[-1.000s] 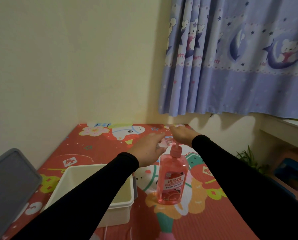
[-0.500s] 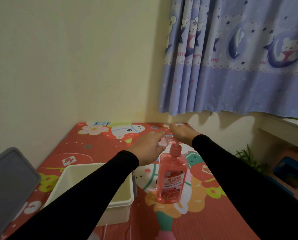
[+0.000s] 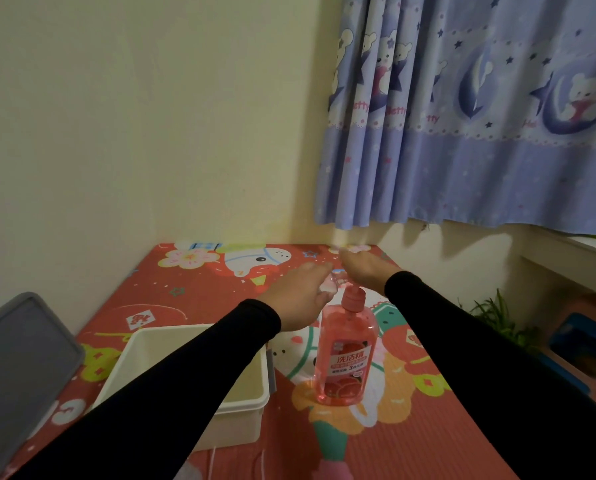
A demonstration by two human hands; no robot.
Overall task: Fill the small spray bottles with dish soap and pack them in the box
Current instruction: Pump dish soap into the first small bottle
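Note:
A pink dish soap bottle (image 3: 345,355) with a pump cap stands upright on the red patterned mat. My left hand (image 3: 298,296) is closed around a small clear spray bottle (image 3: 329,285), held just left of the pump. My right hand (image 3: 366,271) reaches over the pump head, palm down; whether it presses the pump or grips the small bottle's top is hidden. A cream plastic box (image 3: 255,393) sits left of the soap bottle, partly covered by my left sleeve.
A grey lid (image 3: 19,368) leans at the left edge. The red cartoon mat (image 3: 411,445) runs to the wall corner. A blue curtain (image 3: 480,133) hangs at the right. A small plant (image 3: 497,317) and a blue stool (image 3: 580,348) stand right of the mat.
Both hands have stayed over the pump, shifting slightly away and up. The soap bottle and box have not moved.

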